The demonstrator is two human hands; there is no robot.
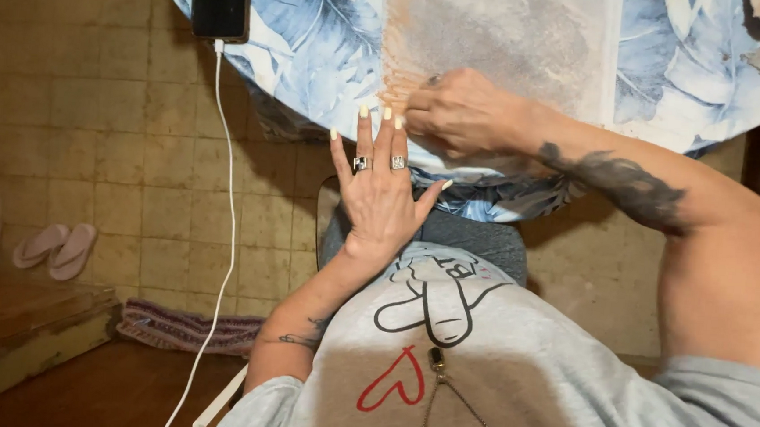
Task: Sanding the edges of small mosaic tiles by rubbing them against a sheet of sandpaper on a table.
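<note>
At the near edge of a round table point(668, 99), covered in a smooth cloth printed with pale blue leaves on white:

1. Canvas point(505, 41), rectangular, flat on the cloth; surface grainy, mottled grey-brown, with an orange-tan tint along its left and lower-left margin
2. Right hand point(461, 113), loosely curled, fingers bunched narrow at the lower-left corner of the canvas; whether they pinch a tool or only press the surface cannot be told. Forearm bears a dark tattoo
3. Left hand point(383, 192), open and flat, fingers straight and close together, thumb spread wide; holds nothing. Fingertips meet the table edge just beside the right hand. Long pale nails; two chunky silver rings point(380, 162)
4. Phone point(221, 1), black, glossy slab at the table's left rim, with a thin white cable point(225, 230) hanging to the floor
5. Slippers point(54, 249), pink, soft, paired on beige square tiles at left
6. Rug point(184, 327), woven, striped, rumpled, beside a wooden step
7. Sweatshirt point(546, 373), grey, soft knit, printed with a cartoon outline and red heart
</note>
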